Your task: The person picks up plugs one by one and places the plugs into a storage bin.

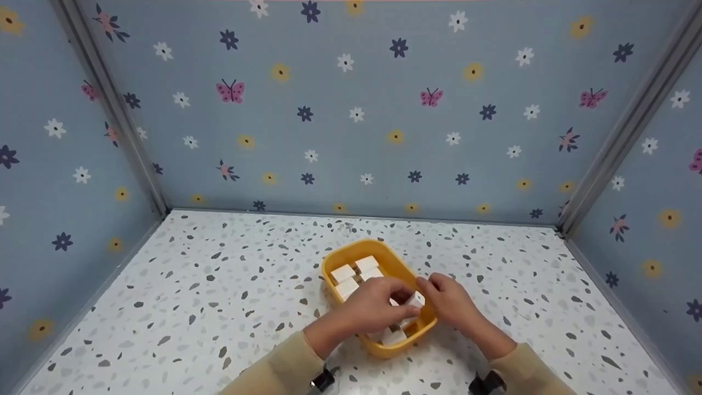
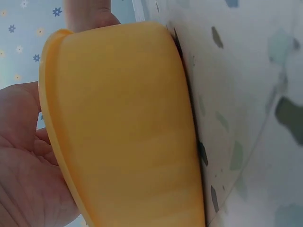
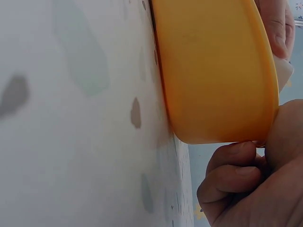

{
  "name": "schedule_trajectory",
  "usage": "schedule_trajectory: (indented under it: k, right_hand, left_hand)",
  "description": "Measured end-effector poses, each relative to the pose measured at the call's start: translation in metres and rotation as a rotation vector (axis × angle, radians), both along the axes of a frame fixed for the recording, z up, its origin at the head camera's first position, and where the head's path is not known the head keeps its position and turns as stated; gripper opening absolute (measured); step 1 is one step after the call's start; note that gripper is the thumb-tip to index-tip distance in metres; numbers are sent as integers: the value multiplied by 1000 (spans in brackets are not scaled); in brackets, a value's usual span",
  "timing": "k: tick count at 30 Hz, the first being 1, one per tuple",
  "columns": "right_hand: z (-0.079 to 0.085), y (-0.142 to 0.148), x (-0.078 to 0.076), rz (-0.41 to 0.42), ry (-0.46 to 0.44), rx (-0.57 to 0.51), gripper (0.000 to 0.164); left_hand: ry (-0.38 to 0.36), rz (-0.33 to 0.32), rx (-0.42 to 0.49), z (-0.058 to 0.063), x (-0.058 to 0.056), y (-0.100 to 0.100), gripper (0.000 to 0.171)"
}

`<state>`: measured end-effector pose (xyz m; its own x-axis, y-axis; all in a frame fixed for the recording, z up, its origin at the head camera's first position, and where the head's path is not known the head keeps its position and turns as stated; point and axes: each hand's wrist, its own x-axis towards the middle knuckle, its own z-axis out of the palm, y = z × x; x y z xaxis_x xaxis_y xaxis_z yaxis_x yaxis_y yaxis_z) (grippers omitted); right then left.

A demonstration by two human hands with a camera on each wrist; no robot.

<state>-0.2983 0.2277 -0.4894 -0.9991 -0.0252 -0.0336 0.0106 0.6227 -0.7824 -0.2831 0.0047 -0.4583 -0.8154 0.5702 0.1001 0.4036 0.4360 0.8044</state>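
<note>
A yellow tray [image 1: 351, 253] stands on the speckled table and holds several white blocks [image 1: 356, 274]. Both hands meet over its near right part. My left hand [image 1: 373, 307] reaches across the tray with curled fingers. My right hand [image 1: 452, 304] comes in from the right rim. Between their fingertips sits one white block [image 1: 415, 299], raised above the others and pinched from both sides. In the left wrist view my palm [image 2: 23, 179] lies against the tray's outer wall [image 2: 128, 127]. The right wrist view shows curled fingers [image 3: 232, 177] at the tray's rim [image 3: 213, 71] and a corner of the block [image 3: 285, 71].
The table [image 1: 219, 285] is white with grey flecks. Walls papered with flowers and butterflies [image 1: 351, 109] close it in at the back and on both sides. Another white block [image 1: 392, 336] lies at the tray's near end.
</note>
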Motion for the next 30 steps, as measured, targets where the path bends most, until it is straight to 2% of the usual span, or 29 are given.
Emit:
schedule_trajectory:
  k: [8,19,30]
  right_hand:
    - [1,0,-1,1,-6,3,38]
    - [2,-2,1,-19,-12,-12,37]
    - [0,0,0,-7,2,3,39]
  left_hand:
    - [-50,18,3,-1,2,4,26]
    - [-98,-2,-32,-4,2,10,21]
    - [-19,-19,-94,-6,4,13,21]
